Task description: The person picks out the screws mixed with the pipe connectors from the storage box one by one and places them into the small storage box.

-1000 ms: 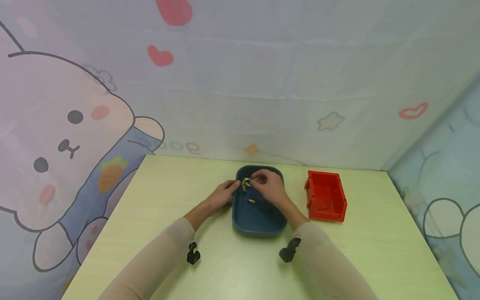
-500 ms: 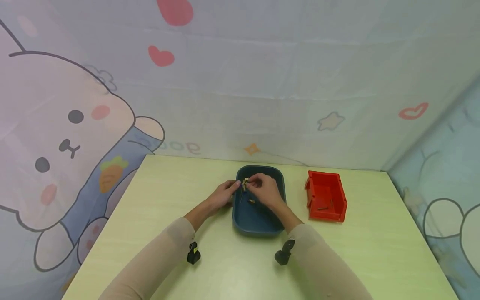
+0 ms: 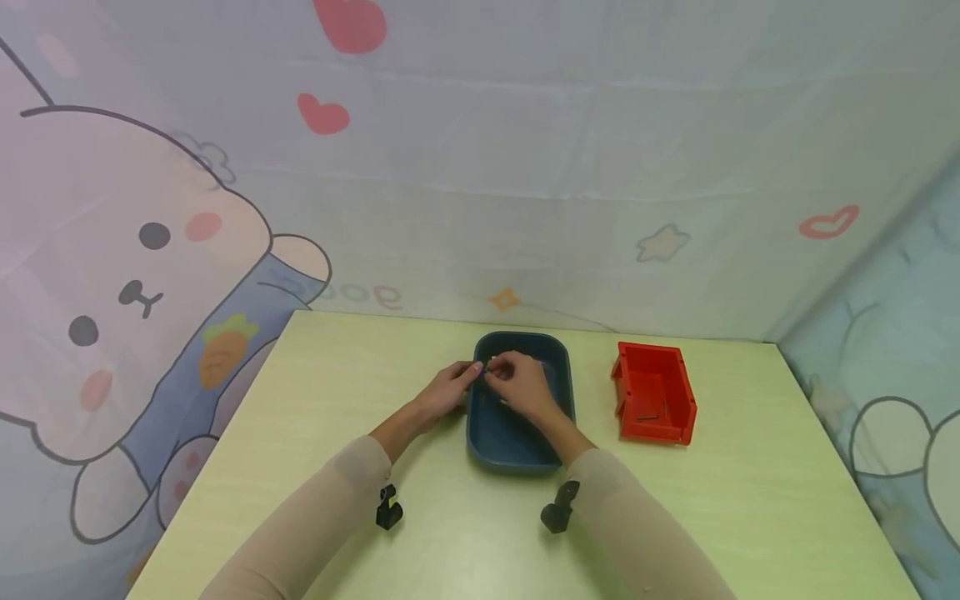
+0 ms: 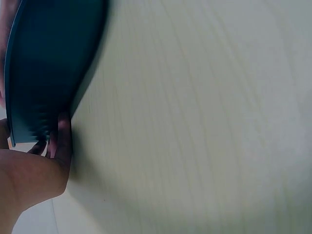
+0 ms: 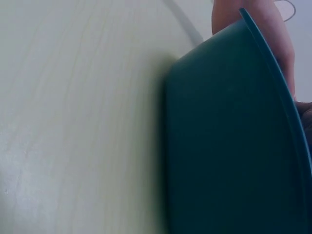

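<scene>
Beside blue tray [image 3: 513,446], rods [image 3: 647,417] in bin [image 3: 651,385]

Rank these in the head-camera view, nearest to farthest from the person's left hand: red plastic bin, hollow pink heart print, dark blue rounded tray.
1. Dark blue rounded tray: touching the left hand, on its right.
2. Red plastic bin: farther right, past the tray.
3. Hollow pink heart print: farthest right, up on the pale fabric backdrop.
</scene>
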`<state>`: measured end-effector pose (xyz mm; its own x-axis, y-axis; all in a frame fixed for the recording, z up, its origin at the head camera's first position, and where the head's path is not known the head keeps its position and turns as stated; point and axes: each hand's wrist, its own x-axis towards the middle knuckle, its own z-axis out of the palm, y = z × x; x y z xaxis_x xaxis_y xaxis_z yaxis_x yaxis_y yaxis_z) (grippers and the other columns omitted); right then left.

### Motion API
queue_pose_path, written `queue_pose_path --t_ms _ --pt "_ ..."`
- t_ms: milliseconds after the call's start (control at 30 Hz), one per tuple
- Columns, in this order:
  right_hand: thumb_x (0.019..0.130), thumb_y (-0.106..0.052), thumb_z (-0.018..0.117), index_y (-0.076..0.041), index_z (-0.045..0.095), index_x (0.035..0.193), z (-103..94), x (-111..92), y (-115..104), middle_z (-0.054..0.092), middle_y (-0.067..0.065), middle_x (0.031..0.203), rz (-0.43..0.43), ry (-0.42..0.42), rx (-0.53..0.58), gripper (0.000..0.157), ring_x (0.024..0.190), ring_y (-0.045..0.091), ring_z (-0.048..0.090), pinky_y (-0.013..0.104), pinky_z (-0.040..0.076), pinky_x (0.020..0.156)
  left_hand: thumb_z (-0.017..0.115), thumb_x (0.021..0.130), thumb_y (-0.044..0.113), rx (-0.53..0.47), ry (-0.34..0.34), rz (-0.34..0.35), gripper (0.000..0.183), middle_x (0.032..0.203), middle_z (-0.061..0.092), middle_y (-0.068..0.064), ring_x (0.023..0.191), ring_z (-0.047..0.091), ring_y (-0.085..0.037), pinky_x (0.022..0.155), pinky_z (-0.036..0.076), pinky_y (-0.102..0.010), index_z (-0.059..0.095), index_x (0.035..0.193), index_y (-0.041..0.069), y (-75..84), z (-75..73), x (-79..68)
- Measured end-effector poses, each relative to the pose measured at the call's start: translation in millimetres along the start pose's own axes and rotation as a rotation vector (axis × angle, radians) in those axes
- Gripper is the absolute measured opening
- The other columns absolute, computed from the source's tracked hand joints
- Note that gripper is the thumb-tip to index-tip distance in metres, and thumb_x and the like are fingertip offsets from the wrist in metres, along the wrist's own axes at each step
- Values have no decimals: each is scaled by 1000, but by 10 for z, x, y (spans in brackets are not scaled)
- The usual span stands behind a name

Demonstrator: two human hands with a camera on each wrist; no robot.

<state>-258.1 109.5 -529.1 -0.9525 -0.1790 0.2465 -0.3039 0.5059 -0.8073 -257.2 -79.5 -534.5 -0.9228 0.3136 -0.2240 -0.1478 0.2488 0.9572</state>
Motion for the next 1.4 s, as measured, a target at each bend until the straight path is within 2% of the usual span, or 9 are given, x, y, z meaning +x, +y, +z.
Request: queue_pose_path --t_ms 167,300,400,567,733,1000,1200,1400 --pt "92 -9 82 -1 78 101 39 4 32 74 6 86 18 7 -19 13 78 16 68 30 58 70 46 114 47 -19 -4 -4 64 160 46 -23 146 45 -39 108 52 -52 42 159 1 4 14 1" --pt "91 -9 83 -3 79 99 61 -1 66 73 6 87 20 5 -46 11 80 16 67 32 57 74 47 114 46 -51 -6 -13 64 160 46 -22 147 45 -39 107 52 -52 42 159 1 3 18 0" --pt "89 -8 84 -3 79 98 70 -6 87 73 7 88 -13 8 -70 12 81 18 68 35 58 76 48 114 46 -62 -4 -15 63 159 47 -21 147 46 -38 108 52 -52 42 159 2 13 14 -5" --pt "88 -7 86 -3 79 99 88 -11 113 73 7 91 -9 -41 -142 14 85 20 68 38 58 80 47 114 45 -53 -1 -17 62 158 48 -21 146 46 -38 109 51 -51 43 159 2 21 13 -18" --pt "89 -7 86 -4 78 100 86 -19 126 73 5 93 11 -85 -155 14 86 19 70 37 59 81 46 114 45 -50 -9 -15 62 158 48 -21 147 46 -38 109 51 -52 42 159 2 20 13 -29" --pt "87 -5 86 -5 77 99 80 -12 104 74 4 92 -36 -123 -175 15 87 19 70 39 60 82 47 114 46 -69 -20 -21 65 159 46 -21 147 45 -37 108 52 -52 40 160 1 28 2 -32" --pt "87 -8 86 -7 76 96 76 -5 105 74 4 93 -67 -168 -239 14 90 22 70 42 58 86 47 114 47 -62 -12 -21 64 158 48 -20 146 47 -36 107 53 -51 42 159 2 18 0 -26" --pt "87 -9 87 -8 75 96 80 -6 145 73 4 95 -70 -175 -242 16 92 22 70 43 58 87 47 114 46 -64 -16 -13 63 159 47 -21 147 46 -36 106 53 -50 41 160 2 14 7 -24"
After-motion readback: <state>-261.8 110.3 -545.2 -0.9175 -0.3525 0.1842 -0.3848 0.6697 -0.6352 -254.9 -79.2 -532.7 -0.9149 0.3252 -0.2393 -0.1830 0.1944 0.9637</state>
